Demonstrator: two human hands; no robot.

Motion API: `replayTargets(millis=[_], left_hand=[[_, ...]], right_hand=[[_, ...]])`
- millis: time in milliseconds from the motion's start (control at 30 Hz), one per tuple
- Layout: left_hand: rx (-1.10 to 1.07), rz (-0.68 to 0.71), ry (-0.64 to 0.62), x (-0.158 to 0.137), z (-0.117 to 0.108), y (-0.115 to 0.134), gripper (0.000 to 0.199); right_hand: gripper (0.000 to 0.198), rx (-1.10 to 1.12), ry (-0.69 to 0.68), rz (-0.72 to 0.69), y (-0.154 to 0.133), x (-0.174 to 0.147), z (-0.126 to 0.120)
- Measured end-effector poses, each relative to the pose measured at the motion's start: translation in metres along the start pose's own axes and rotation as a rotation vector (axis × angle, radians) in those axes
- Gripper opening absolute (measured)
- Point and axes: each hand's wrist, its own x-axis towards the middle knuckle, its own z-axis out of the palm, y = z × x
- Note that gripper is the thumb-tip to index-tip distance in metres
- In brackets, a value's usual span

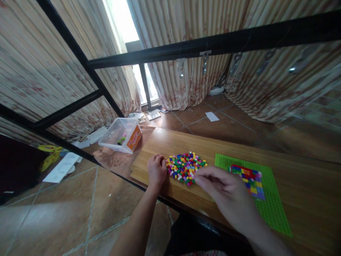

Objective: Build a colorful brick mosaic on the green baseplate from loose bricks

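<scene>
A loose pile of small coloured bricks (186, 166) lies on the wooden table. At its left edge rests my left hand (157, 170), fingers curled down against the tabletop and the nearest bricks; what is under them is hidden. My right hand (221, 183) hovers over the pile's right side, thumb and forefinger pinched together. It is smeared by motion, and I cannot make out what lies between the fingertips. Behind that hand is a green studded baseplate (277, 199), carrying a mosaic block of multicoloured bricks (254, 183), partly covered by my right hand.
A clear plastic box (113, 142) with an orange label stands left of the wooden table (181, 140). Black metal bars (160, 53) cross in front of the curtains (181, 89). Papers (62, 167) lie on the tiled floor at left, another sheet (212, 116) beyond the table.
</scene>
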Motion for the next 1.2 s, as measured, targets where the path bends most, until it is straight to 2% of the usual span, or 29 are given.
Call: replayTargets(millis=[100,167,267,400,500,633,700,800,933,1033,1100,1200], left_hand=[[0.015,0.014,-0.013,-0.001,0.0,0.0,0.014],[0.015,0.027,-0.02,-0.001,0.0,0.0,0.015],[0.014,0.029,-0.023,-0.001,-0.001,-0.001,0.017],[0.026,0.033,-0.018,-0.001,-0.001,-0.001,0.017],[0.024,0.041,-0.018,0.0,-0.001,-0.001,0.017],[0.009,0.042,-0.007,0.002,-0.001,-0.003,0.018],[0.018,0.044,0.0,0.004,0.0,-0.005,0.02],[0.031,0.063,-0.003,0.006,0.001,-0.007,0.023],[0.058,0.072,-0.004,0.007,0.001,-0.009,0.025],[0.082,0.094,-0.003,0.008,0.001,-0.011,0.027],[0.096,0.108,-0.004,0.009,0.001,-0.013,0.028],[0.099,0.112,-0.005,0.011,0.002,-0.013,0.03]], right_hand=[[0.016,-0.255,-0.219,-0.107,0.007,0.028,0.024],[0.018,-0.438,-0.228,-0.151,0.018,0.044,0.043],[0.019,-0.595,-0.249,-0.194,0.036,0.059,0.066],[0.019,-0.674,-0.29,-0.224,0.047,0.065,0.079],[0.019,-0.607,-0.267,-0.225,0.042,0.061,0.076],[0.02,-0.331,-0.232,-0.153,0.027,0.042,0.052],[0.019,-0.165,-0.202,-0.056,0.022,0.027,0.032],[0.017,-0.001,-0.073,0.064,0.026,0.002,-0.006],[0.025,-0.042,0.12,0.206,0.055,-0.021,-0.066],[0.028,-0.124,0.264,0.246,0.08,-0.022,-0.104],[0.03,-0.198,0.342,0.233,0.092,-0.016,-0.12],[0.031,-0.307,0.377,0.196,0.101,-0.005,-0.128]])
